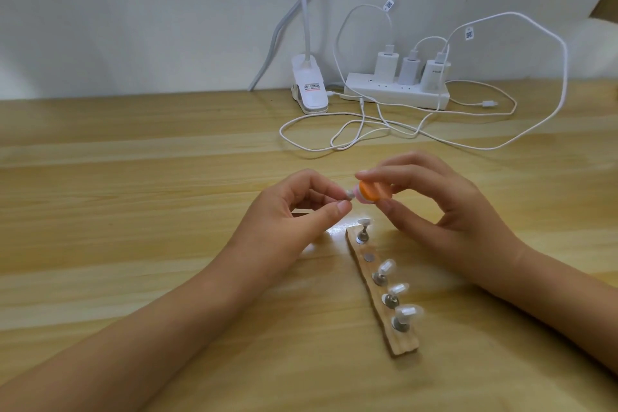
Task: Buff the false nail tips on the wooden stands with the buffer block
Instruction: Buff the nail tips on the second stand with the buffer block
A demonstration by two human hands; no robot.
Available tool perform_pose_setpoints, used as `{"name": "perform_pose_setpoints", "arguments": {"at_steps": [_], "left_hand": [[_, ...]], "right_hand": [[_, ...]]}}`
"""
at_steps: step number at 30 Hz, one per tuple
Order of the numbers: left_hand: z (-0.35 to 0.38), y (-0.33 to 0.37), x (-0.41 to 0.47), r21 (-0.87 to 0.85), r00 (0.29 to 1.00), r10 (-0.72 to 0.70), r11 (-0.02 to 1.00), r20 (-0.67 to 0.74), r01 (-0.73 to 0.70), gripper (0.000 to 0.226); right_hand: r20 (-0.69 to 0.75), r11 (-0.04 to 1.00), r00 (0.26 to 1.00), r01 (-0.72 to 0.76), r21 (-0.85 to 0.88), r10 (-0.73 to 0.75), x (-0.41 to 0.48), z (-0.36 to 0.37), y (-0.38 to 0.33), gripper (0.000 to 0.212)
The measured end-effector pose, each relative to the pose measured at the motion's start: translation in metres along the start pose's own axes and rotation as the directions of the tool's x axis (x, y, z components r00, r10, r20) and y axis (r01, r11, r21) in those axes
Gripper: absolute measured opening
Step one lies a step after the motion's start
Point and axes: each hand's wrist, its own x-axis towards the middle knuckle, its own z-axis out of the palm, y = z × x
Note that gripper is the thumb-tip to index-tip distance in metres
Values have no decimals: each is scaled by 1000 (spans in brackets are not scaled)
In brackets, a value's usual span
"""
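A narrow wooden strip (399,338) lies on the table, running from near centre toward me. Several small metal stands with clear false nail tips (386,267) stand on it; one magnet spot (369,257) is bare. My left hand (294,211) pinches a small stand with a nail tip (347,195) above the strip's far end. My right hand (431,197) grips an orange and pink buffer block (473,193), its end touching that nail tip.
A white power strip (398,94) with three chargers sits at the back by the wall. Its white cables (368,130) loop over the table behind my hands. A white clip lamp base (309,87) stands left of it.
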Motion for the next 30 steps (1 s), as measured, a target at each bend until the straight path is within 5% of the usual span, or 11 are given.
{"name": "perform_pose_setpoints", "arguments": {"at_steps": [30], "left_hand": [[1, 2, -2, 66, 999, 29, 997, 16, -30, 23]], "right_hand": [[9, 1000, 1000, 0, -26, 0, 1, 0, 2, 32]]}}
